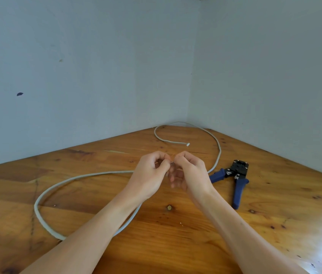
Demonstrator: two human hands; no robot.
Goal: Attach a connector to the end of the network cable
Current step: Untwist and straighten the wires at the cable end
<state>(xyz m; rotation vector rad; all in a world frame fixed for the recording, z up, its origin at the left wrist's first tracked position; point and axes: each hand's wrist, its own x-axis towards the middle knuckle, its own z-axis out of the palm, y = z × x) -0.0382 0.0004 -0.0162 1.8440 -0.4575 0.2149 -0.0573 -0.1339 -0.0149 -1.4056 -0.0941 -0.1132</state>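
A long grey network cable (pixel 61 182) loops over the wooden table, and its far end (pixel 187 144) lies near the back corner with a small white tip. My left hand (pixel 150 175) and my right hand (pixel 190 172) meet above the table's middle. Their fingertips pinch a short stretch of thin wires (pixel 172 163) at the cable's near end. My left hand's curled fingers hold that end, and my right thumb and forefinger pinch the wires from the other side. No connector shows between the fingers.
A crimping tool (pixel 235 180) with blue handles and a black head lies open on the table to the right of my hands. Two pale walls meet at the corner behind the wooden table (pixel 176 234).
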